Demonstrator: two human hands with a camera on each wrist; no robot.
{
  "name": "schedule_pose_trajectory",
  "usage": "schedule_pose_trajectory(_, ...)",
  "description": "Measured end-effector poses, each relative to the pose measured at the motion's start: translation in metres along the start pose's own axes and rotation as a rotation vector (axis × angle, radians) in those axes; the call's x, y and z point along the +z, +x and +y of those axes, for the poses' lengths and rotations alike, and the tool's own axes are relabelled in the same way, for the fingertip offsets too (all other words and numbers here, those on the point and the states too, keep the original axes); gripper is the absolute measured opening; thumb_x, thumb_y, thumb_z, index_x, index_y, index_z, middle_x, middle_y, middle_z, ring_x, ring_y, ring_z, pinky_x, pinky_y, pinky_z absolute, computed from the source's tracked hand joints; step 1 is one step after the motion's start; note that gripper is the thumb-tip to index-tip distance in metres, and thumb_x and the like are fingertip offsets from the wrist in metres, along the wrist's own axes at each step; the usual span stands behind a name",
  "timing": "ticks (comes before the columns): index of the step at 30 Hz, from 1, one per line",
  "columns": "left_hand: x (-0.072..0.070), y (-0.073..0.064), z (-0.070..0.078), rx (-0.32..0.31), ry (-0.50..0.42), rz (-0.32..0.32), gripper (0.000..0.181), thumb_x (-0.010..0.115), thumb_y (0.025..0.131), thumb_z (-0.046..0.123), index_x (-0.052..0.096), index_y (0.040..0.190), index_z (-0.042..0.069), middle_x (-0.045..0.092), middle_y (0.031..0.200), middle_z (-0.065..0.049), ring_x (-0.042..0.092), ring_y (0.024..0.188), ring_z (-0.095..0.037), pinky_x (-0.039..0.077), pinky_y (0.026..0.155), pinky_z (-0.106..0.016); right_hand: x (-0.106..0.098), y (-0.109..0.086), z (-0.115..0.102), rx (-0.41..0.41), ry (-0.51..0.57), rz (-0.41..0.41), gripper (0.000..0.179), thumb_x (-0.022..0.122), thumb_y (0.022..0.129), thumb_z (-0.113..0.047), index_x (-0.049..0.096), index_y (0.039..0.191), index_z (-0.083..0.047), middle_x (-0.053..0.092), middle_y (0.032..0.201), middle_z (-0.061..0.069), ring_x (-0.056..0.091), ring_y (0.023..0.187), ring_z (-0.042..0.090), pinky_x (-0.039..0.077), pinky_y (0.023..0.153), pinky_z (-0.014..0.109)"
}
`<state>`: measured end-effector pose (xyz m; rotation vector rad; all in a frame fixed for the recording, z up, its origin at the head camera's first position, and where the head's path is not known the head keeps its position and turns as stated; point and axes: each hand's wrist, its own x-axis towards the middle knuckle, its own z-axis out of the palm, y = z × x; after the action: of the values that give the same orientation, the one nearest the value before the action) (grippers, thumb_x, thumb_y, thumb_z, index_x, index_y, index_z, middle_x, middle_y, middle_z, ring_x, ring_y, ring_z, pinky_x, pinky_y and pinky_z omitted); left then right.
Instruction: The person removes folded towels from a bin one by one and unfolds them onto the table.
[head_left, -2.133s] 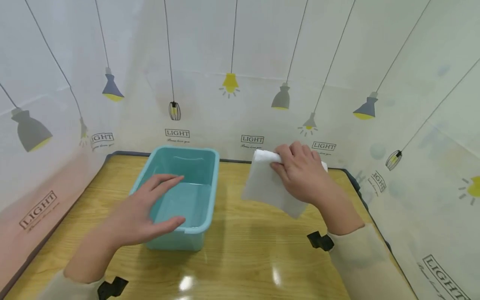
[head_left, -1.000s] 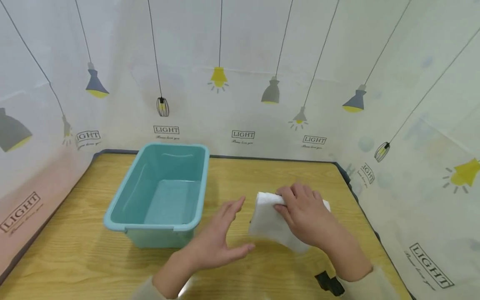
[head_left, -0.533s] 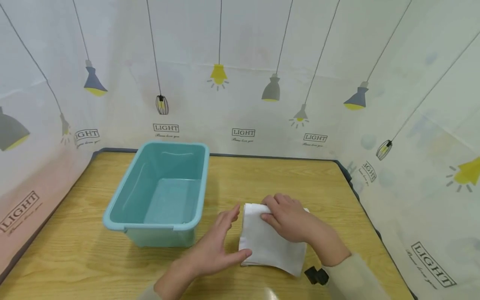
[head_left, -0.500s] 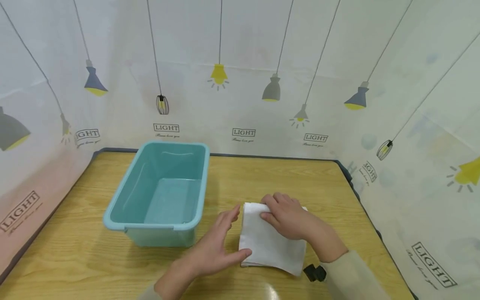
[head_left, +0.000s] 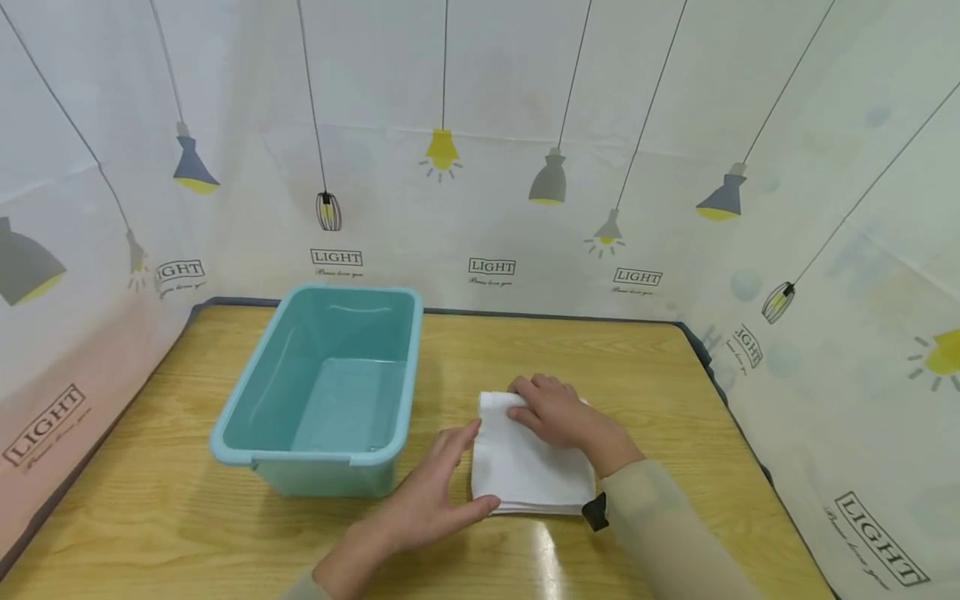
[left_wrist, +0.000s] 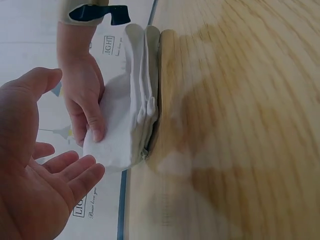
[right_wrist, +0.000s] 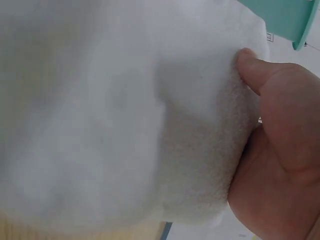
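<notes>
A folded white towel (head_left: 525, 467), several layers thick, lies on the wooden table right of the teal basin. My right hand (head_left: 553, 412) grips its far edge, thumb on top and fingers over the edge. In the right wrist view the thumb of that hand (right_wrist: 290, 135) presses the fuzzy towel (right_wrist: 195, 145); the fingertips are hidden. My left hand (head_left: 423, 500) is spread at the towel's left side, fingers straight and thumb apart, holding nothing. The left wrist view shows the layered towel edge (left_wrist: 142, 95) close over the wood, beyond the open left palm (left_wrist: 35, 195).
The teal basin (head_left: 408, 400) stands at the left of the table, with nothing in it. Behind and on both sides, a pale sheet printed with lamps (head_left: 405, 108) walls in the wooden table (head_left: 637, 367).
The right hand has lowered the towel onto the table and drawn it left, where it now lies flat. The left hand has moved from over the basin to the towel's left side.
</notes>
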<state>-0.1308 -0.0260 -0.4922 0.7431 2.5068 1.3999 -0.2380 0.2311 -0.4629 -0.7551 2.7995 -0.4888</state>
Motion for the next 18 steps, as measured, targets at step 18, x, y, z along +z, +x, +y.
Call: schedule_pose_trajectory(18,0.0,-0.003,-0.005,-0.014,-0.001,0.0,0.089,0.079,0.102,0.041,0.032,0.172,0.012,0.044,0.164,-0.017,0.053,0.146,-0.035,0.052,0.116,-0.058,-0.003,-0.016,0.024,0.017,0.173,0.107,0.035,0.065,0.112,-0.03,0.066,0.142,-0.011,0.066,0.136,0.013,0.063,0.124,0.031,0.05,0.11,0.057)
